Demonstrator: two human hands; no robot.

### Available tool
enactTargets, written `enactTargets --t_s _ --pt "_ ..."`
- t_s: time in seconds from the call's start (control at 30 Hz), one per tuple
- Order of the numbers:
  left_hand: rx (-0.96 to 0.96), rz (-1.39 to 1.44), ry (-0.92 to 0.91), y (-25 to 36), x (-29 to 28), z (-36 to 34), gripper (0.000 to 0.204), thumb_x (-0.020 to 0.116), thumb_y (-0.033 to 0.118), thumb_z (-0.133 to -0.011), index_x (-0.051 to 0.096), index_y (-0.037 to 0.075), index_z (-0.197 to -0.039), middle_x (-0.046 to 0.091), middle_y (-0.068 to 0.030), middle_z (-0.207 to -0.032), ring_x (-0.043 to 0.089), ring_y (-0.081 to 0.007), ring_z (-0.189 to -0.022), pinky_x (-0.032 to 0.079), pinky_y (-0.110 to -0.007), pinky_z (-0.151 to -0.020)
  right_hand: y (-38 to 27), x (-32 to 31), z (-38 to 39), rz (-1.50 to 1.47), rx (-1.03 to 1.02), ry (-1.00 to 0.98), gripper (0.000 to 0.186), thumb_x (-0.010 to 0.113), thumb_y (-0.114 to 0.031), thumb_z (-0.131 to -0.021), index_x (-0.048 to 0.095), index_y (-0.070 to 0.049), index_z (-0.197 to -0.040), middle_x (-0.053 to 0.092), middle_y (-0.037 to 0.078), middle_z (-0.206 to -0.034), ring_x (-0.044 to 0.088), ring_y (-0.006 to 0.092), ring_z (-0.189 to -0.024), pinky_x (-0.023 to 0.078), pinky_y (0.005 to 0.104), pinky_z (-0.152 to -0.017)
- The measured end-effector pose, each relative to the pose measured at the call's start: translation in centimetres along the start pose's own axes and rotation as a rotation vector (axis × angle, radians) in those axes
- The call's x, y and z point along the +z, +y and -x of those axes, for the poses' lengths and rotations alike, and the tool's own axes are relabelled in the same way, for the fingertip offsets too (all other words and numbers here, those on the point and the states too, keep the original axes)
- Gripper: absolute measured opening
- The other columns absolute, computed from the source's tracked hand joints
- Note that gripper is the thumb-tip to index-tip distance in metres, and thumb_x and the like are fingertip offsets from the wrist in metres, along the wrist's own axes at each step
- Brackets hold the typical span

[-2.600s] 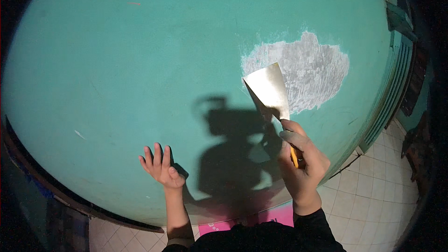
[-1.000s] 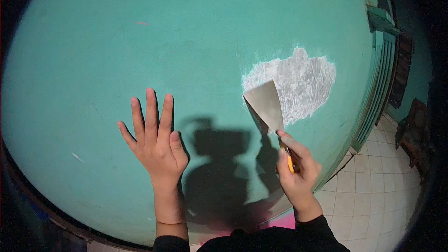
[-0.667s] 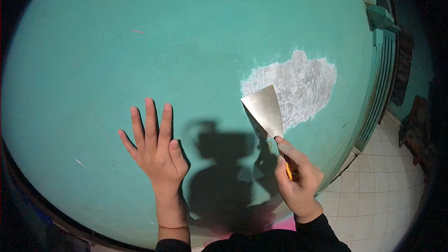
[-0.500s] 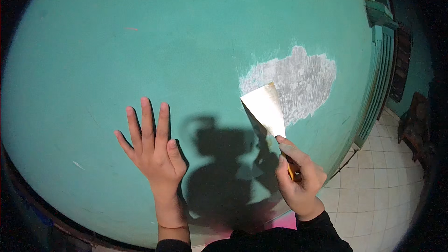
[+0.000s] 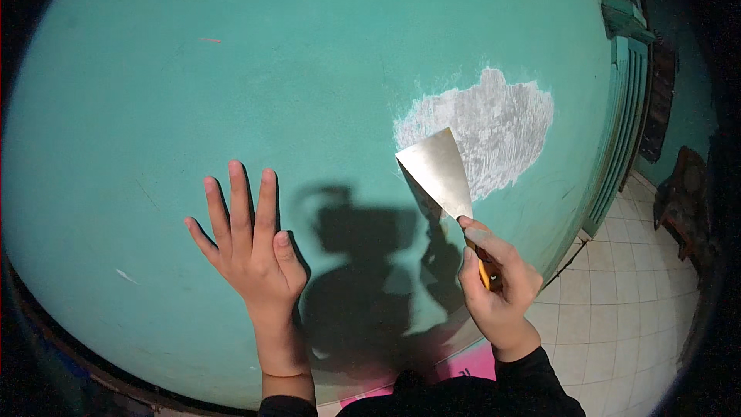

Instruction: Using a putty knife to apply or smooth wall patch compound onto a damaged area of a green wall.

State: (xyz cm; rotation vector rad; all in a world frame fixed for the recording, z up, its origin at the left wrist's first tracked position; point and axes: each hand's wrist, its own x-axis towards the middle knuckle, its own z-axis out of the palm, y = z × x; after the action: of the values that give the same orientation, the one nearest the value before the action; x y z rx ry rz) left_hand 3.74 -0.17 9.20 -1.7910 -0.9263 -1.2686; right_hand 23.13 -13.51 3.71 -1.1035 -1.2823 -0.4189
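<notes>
My right hand [image 5: 502, 282] grips a putty knife [image 5: 441, 170] by its yellow and black handle. The wide metal blade points up and to the left, its edge at the lower left border of a scraped patch [image 5: 502, 127]. This patch is pale grey and white, with ragged edges, in the green painted wall [image 5: 309, 93]. My left hand [image 5: 258, 255] is spread flat on the wall to the left, fingers up and apart, holding nothing. Between my hands falls a dark shadow on the wall.
Pale floor tiles [image 5: 610, 286] lie at the lower right, beside the wall's end and a green ribbed pilaster [image 5: 617, 131]. A dark wooden piece of furniture [image 5: 681, 201] stands at the far right. Something pink [image 5: 467, 364] lies low by my body.
The putty knife stays near the patch's lower left border, and its blade now looks greyer and less bright. The view has shifted slightly; my left hand keeps its place on the wall.
</notes>
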Motion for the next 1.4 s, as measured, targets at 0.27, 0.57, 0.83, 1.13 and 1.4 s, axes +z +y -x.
enactTargets --t_s 0.27,0.57,0.83,1.13,1.4 --pt "-0.009 0.004 -0.019 -0.6 -0.2 0.1 0.047 0.021 0.03 -0.091 0.053 0.018 -0.123 0.041 -0.0047 -0.136 0.028 -0.026 -0.131 0.001 -0.047 -0.108 0.6 0.5 0.1 -0.007 -0.009 0.039 0.03 0.06 0.007 -0.074 0.056 0.001 -0.103 0.065 0.016 -0.099 0.065 0.0143 -0.067 0.049 0.0217 -0.057" --pt "0.005 0.009 0.008 -0.2 -0.2 0.1 0.048 0.02 0.031 -0.092 0.053 0.018 -0.123 0.042 -0.0047 -0.136 0.029 -0.0265 -0.131 0.002 -0.047 -0.108 0.8 0.6 0.2 -0.004 -0.018 0.053 0.03 0.06 0.007 -0.074 0.057 0.001 -0.103 0.064 0.016 -0.099 0.065 0.015 -0.068 0.049 0.0219 -0.057" --pt "0.0 0.024 -0.019 -0.2 -0.9 0.0 0.047 0.021 0.031 -0.092 0.053 0.018 -0.123 0.042 -0.0045 -0.136 0.029 -0.0267 -0.131 0.002 -0.047 -0.108 0.1 1.2 -1.1 0.048 -0.048 0.028 0.033 0.061 0.007 -0.073 0.057 -0.001 -0.104 0.065 0.013 -0.097 0.06 0.0136 -0.056 0.047 0.0229 -0.052" --pt "-0.006 0.044 -0.027 -0.2 -0.9 0.0 0.046 0.022 0.029 -0.091 0.053 0.018 -0.123 0.042 -0.0046 -0.136 0.029 -0.0268 -0.131 0.002 -0.048 -0.108 -0.8 1.0 -1.0 0.04 0.002 0.058 0.033 0.058 0.008 -0.074 0.057 -0.001 -0.106 0.065 0.014 -0.098 0.062 0.0148 -0.061 0.048 0.0227 -0.055" --pt "0.018 0.01 -0.088 -1.1 -1.5 -0.4 0.05 0.018 0.033 -0.092 0.051 0.016 -0.125 0.039 -0.0076 -0.138 0.027 -0.0298 -0.132 0.004 -0.051 -0.107 -2.1 -0.9 -2.1 -0.042 0.05 -0.008 0.036 0.06 0.004 -0.077 0.054 -0.002 -0.111 0.055 0.02 -0.115 0.064 0.0234 -0.082 0.049 0.0219 -0.067"
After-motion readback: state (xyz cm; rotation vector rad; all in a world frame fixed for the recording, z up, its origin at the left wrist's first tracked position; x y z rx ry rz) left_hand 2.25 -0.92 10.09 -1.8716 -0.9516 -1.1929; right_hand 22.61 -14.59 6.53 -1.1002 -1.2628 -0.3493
